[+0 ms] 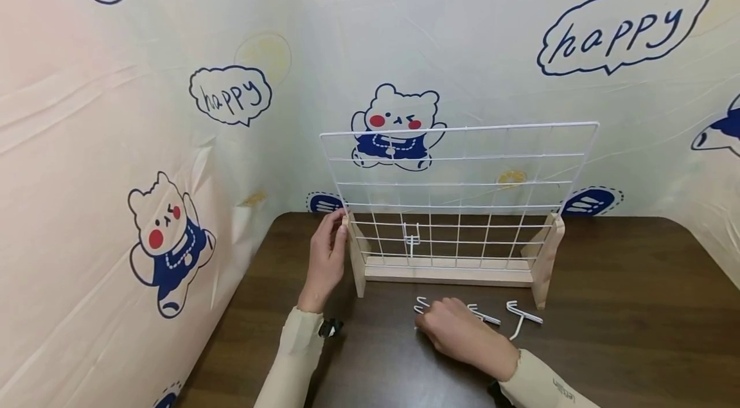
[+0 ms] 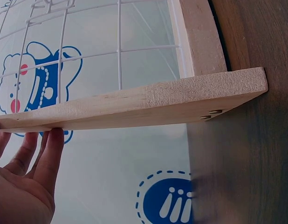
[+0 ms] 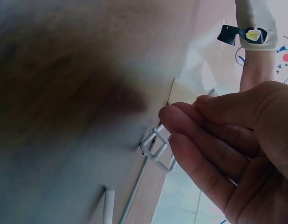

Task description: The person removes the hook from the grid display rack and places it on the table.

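Observation:
A white wire grid rack stands upright on the table, set in a pale wooden frame. My left hand grips its left wooden side panel near the top; several fingertips press on the outer face in the left wrist view. My right hand is down at the tabletop in front of the rack, thumb and forefinger pinching a white wire hook, mostly covered by the hand. Just right of it lie another white hook, partly hidden, and a third white hook.
One small white hook hangs on the grid's lower left part. The dark wooden table reaches back to a pale printed curtain, which also covers the left side.

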{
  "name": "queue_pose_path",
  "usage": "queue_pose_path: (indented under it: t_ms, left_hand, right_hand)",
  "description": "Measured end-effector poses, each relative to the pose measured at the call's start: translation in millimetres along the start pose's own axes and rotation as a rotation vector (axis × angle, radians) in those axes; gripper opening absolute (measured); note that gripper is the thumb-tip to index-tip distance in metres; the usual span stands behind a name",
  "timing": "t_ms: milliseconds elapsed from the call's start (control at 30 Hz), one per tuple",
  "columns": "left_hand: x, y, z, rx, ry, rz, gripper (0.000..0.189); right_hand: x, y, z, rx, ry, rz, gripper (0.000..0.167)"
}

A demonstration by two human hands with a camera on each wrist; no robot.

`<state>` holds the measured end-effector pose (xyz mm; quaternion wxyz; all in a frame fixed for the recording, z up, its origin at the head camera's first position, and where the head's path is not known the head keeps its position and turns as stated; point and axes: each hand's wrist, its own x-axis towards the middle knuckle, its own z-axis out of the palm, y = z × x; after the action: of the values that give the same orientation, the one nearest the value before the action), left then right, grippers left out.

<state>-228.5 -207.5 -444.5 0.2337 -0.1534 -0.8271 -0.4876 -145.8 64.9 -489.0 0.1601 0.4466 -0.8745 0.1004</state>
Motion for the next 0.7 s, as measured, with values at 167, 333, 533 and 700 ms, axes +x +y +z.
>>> queue_pose_path:
  t_ms: [167,333,533,700]
  left_hand:
    - [-1.1,1.5,-1.0,-0.004,0.007,-0.001,0.034]
    - [-3.0,2.9,-1.9,0.0,0.008,-0.01,0.034]
    - [-1.4,2.5,-0.9,0.008,0.002,0.001,0.035]
    - [-1.5,1.5,0.1,-0.002,0.008,0.014,0.034]
  right_hand:
    - [0.2,-1.6,1.3,-0.018,-0.011,0.004,0.032]
    - [-0.3,-2.7,4.1,-0.027,-0.03,0.001,0.032]
    - [-0.7,-2.3,3.1,-0.03,-0.033,0.007,0.033]
    - [-1.7,-2.6,3.0,-0.034,-0.027,0.006,0.035]
